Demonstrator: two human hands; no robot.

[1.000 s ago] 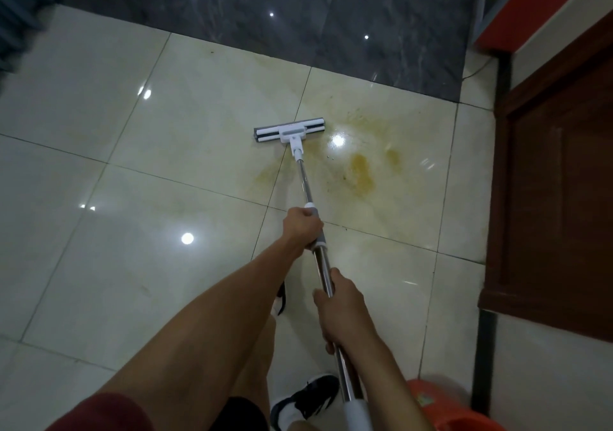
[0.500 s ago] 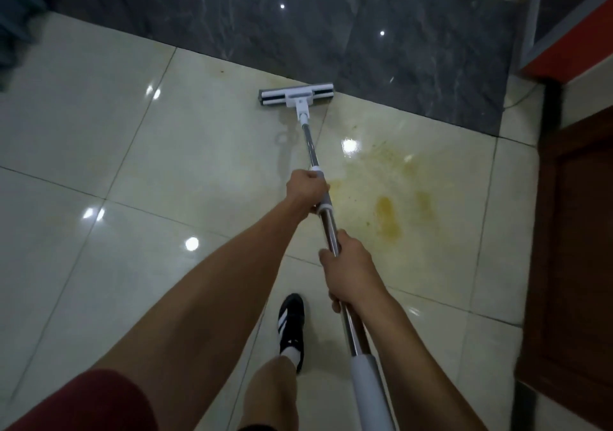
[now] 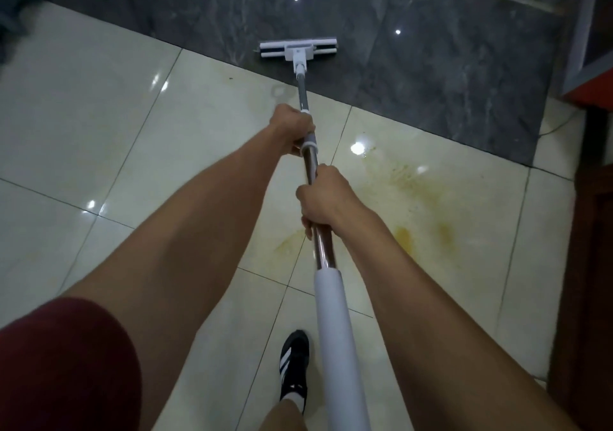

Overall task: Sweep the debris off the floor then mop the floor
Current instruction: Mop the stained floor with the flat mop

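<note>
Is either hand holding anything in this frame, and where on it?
Both grip the mop by its pole: the left hand at the grey collar, the right hand lower on the bare metal section, above the white sleeve.

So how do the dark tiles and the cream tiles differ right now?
The dark tiles are grey and marbled; the cream tiles are plain and pale. The mop head rests on the dark tiles, while yellow stains mark the cream tiles. Both are glossy and reflect ceiling lights.
</note>
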